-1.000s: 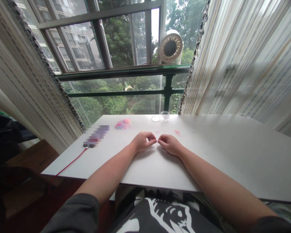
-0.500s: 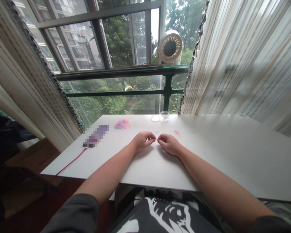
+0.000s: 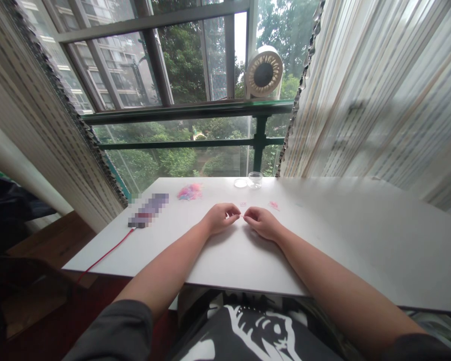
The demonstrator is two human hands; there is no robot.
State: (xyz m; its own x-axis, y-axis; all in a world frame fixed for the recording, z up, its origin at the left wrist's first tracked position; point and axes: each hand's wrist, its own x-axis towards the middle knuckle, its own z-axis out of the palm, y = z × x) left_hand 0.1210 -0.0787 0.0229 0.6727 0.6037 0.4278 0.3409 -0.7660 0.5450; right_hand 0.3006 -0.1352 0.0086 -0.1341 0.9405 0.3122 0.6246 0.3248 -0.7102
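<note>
My left hand (image 3: 223,218) and my right hand (image 3: 261,221) meet fingertip to fingertip above the middle of the white table (image 3: 225,271). Each pinches one end of a thin, pale pinkish strip (image 3: 242,216), too small to name more exactly. Just beyond my fingers lies a small pinkish piece (image 3: 243,204). A little pink cluster (image 3: 274,205) rests to the right of it. Further left is a loose pile of pink, purple and blue bits (image 3: 190,192), whose single pieces I cannot make out.
A clear round container (image 3: 254,180) stands at the table's far edge beside its flat lid (image 3: 241,183). To the left lies a blurred-out device (image 3: 149,210) with a red cable (image 3: 105,254) running over the edge. A white fan (image 3: 264,72) sits by the window.
My fingertips have drawn very slightly apart, and more of the pale strip shows between them. The objects on the table stay where they were.
</note>
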